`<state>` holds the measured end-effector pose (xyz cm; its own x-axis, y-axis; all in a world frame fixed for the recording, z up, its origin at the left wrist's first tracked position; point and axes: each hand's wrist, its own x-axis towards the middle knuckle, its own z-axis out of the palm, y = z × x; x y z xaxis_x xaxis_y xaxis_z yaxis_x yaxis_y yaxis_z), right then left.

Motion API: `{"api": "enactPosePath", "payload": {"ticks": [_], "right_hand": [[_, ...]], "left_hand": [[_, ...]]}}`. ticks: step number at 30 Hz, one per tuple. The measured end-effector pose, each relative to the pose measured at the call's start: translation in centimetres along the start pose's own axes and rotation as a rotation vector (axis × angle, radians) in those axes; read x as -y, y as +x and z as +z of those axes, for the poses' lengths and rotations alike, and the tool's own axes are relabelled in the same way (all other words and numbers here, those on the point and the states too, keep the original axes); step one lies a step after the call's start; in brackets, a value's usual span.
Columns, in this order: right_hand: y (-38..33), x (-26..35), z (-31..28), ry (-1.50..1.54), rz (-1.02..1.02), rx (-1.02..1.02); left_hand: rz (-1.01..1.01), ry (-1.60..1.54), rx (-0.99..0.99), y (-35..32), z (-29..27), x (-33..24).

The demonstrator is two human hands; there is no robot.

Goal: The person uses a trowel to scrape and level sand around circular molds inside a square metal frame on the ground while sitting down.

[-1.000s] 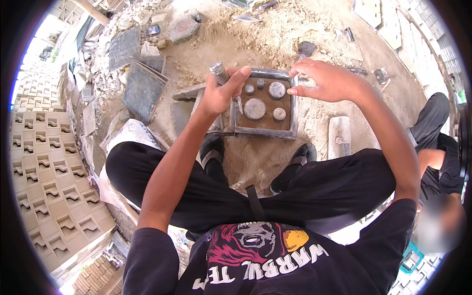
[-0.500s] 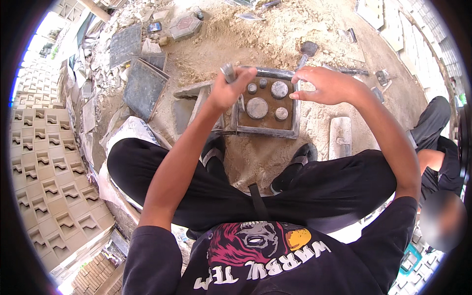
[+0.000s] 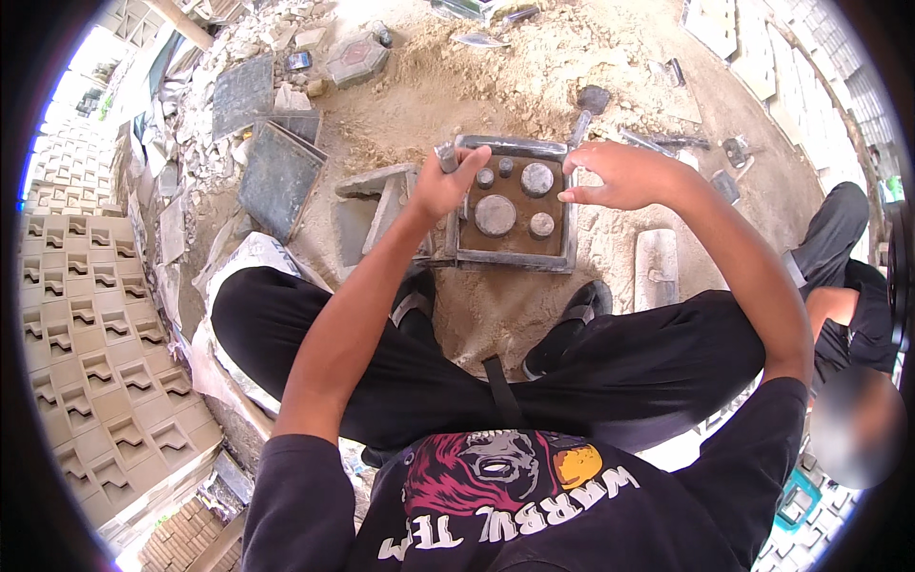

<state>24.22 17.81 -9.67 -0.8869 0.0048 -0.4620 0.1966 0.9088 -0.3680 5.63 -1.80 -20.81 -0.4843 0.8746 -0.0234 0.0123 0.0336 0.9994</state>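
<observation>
Between my feet lies a square grey mould frame (image 3: 515, 259) with a brown bottom. Several round grey plugs of different sizes stand inside it, the largest a wide disc (image 3: 495, 216) and another a pale disc (image 3: 537, 179) near the far right corner. My left hand (image 3: 448, 186) is closed round a short grey brush-like tool (image 3: 445, 155) at the frame's left side. Its thumb points over the far left corner. My right hand (image 3: 624, 176) hovers at the frame's right side, thumb and fingers apart, holding nothing visible. Whether its fingertips touch the rim I cannot tell.
Left of the mould lean grey slabs (image 3: 389, 205) and dark square plates (image 3: 281, 181). A small trowel (image 3: 591, 100) lies beyond it, a plastering float (image 3: 657, 267) to the right. Another person's leg (image 3: 831, 234) is at the right. Rubble (image 3: 205, 143) lies far left.
My left hand has come slightly nearer to me with the brush-like tool. My right hand has shifted a little nearer too, its fingers still apart. The plugs stay in place.
</observation>
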Motion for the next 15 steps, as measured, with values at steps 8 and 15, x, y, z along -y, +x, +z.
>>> {"api": "enactPosePath", "payload": {"ticks": [8, 15], "right_hand": [[-0.8, 0.0, 0.0, 0.000, 0.035, 0.019], [-1.0, 0.3, 0.0, 0.011, 0.083, 0.015]], "left_hand": [[-0.048, -0.086, 0.009, -0.4, 0.0, -0.5], [-0.003, -0.003, -0.020, -0.4, 1.6, -2.0]]}}
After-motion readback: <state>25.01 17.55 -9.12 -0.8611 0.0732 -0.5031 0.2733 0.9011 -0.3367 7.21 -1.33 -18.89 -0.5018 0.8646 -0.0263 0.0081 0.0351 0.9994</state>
